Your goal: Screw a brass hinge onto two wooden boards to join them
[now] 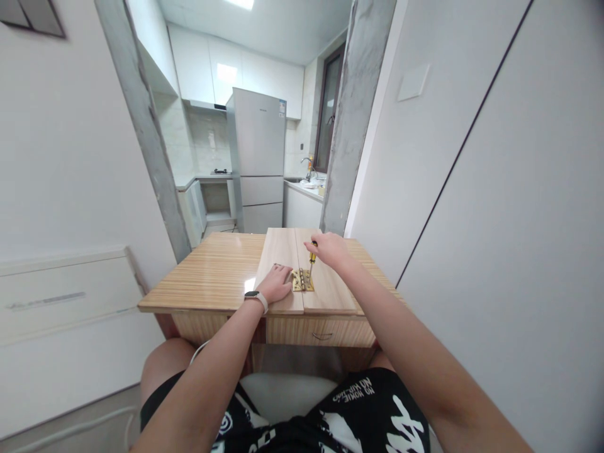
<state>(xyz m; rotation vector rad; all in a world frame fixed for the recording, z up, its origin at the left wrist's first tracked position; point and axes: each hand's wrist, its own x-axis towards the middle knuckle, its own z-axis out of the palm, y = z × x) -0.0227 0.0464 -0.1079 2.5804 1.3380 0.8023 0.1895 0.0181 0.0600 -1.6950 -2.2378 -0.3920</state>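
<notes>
Two pale wooden boards [283,251] lie side by side on a small wooden table [212,277]. A brass hinge [302,280] sits across their seam near the front edge. My left hand [276,283] lies flat on the left board, fingers stretched, just left of the hinge. My right hand [328,250] is closed round the yellow-and-black handle of a screwdriver [312,261], held upright with its tip down on the hinge's right leaf. A watch is on my left wrist.
The table has a drawer [322,332] in front, above my knees. White walls close in on the right and left. A white cabinet [61,302] stands at the left. Beyond the table a kitchen opens with a grey fridge [257,160] and a counter [306,189].
</notes>
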